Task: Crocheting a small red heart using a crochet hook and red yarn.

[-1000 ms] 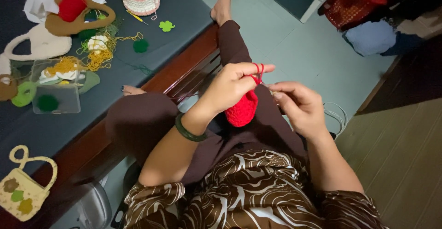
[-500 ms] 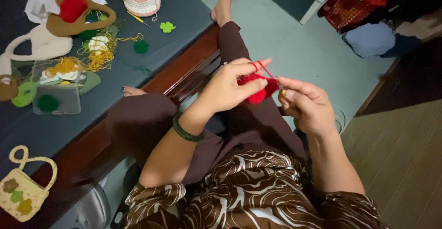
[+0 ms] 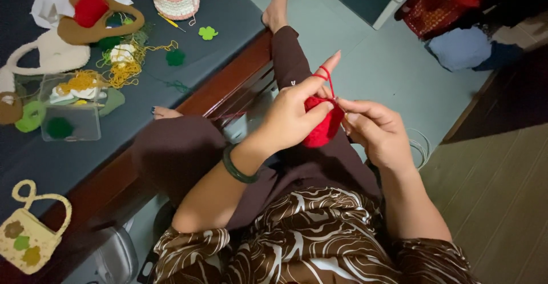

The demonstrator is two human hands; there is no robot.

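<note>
A small red crocheted piece (image 3: 323, 125) is pinched between the left hand (image 3: 294, 118) and right hand (image 3: 379, 133); red yarn (image 3: 326, 76) is looped over the left forefinger.

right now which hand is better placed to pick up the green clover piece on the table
Left, probably. The left hand is on the table's side, nearer the green clover piece, though red yarn loops over its index finger and it helps hold the red crochet piece. The right hand sits farther away.

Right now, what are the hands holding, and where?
The left hand pinches the red crochet piece at its top edge, yarn looped over the forefinger. The right hand grips its right side.
</note>
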